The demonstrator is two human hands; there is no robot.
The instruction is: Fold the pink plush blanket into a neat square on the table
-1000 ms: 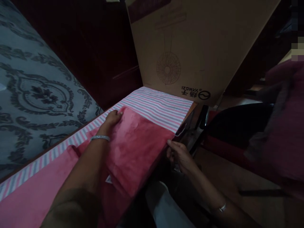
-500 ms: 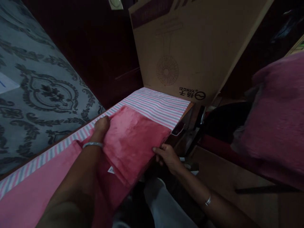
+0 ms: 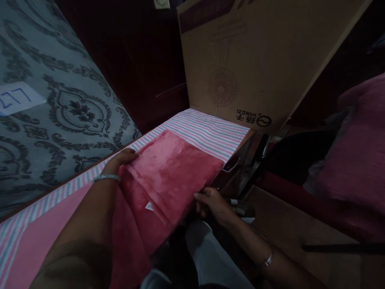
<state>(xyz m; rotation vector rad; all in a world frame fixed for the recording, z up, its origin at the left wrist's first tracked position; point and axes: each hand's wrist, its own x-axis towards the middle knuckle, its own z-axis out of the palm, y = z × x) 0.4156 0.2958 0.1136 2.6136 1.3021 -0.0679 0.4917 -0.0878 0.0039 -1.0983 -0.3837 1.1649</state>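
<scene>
A pink plush cloth [image 3: 180,168], folded into layers, lies on the striped table cover. A small white label [image 3: 149,206] sticks out at its lower fold. My left hand [image 3: 125,156], a bangle on its wrist, grips the cloth's left edge; its fingertips are partly hidden. At the near right edge, my right hand [image 3: 212,202] pinches the cloth between thumb and bent fingers. More of the pink material stretches along the table beneath my left forearm.
Upright at the table's far end stands a big cardboard box [image 3: 249,60]. Patterned wallpaper [image 3: 78,108] with a paper note [image 3: 21,98] runs along the left. To the right, a pile of pink plush material [image 3: 357,160] sits near a dark seat. My legs are below the table edge.
My left hand has shifted from a fist on the cloth to a flatter grip at its left edge. The right hand keeps its pinch. The view has turned slightly left.
</scene>
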